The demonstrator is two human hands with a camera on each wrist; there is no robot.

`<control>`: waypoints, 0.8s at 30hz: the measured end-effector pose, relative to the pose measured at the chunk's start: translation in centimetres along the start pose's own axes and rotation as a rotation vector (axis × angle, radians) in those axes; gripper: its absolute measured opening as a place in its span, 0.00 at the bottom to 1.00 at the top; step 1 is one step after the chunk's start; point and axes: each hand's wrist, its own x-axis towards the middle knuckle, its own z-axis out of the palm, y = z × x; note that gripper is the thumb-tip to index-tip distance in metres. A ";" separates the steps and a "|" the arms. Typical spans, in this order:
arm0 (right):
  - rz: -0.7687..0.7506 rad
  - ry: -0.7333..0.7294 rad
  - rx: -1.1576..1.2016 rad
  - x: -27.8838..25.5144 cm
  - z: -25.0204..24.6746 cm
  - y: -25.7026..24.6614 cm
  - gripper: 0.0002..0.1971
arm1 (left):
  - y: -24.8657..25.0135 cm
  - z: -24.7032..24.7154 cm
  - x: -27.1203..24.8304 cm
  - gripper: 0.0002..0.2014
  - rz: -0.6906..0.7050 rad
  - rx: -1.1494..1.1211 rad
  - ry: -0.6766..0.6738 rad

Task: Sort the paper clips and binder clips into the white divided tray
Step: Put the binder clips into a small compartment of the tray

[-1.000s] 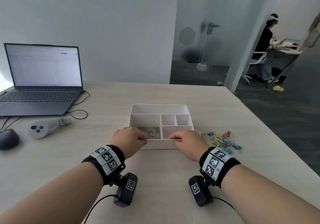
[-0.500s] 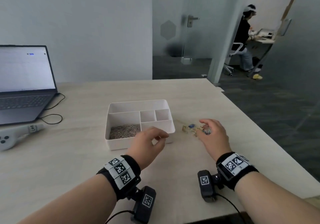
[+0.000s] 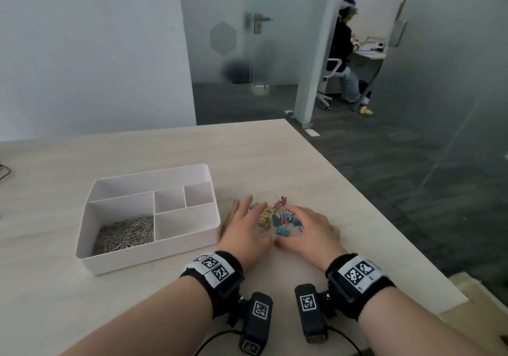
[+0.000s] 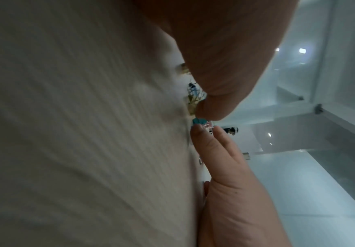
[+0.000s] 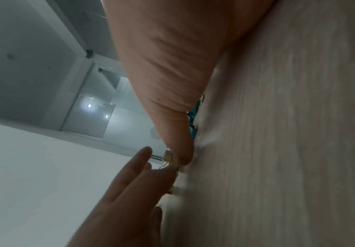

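Both arms are bare, with no sleeves. A wide black cloth band with white tags showing black square patterns (image 3: 213,269) goes round the left wrist. A matching black band with the same kind of tags (image 3: 357,274) goes round the right wrist. At 6 o'clock from each band hangs a small black box camera with one square tag (image 3: 257,320), and thin black cables (image 3: 214,340) run out from the cameras.

No readable text, brand, number or label appears in any view. The only sign-like marks are black-and-white square fiducial patterns: on the left wristband (image 3: 211,269), the right wristband (image 3: 358,273), and on the two wrist cameras (image 3: 259,309) (image 3: 308,302) below them. A plain hexagon mark (image 3: 223,38) stands on the glass door; it carries no lettering.
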 end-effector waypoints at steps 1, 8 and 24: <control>-0.010 -0.002 -0.013 0.2 0.1 0.1 0.44 | 0.0 0.3 0.6 0.35 -0.012 0.013 -0.008; -0.100 -0.016 -0.007 1.7 0.8 1.0 0.38 | -0.5 1.6 2.5 0.31 -0.015 0.166 0.021; -0.130 0.131 0.342 2.5 0.8 1.5 0.06 | -1.5 2.2 2.5 0.12 0.075 -0.032 0.119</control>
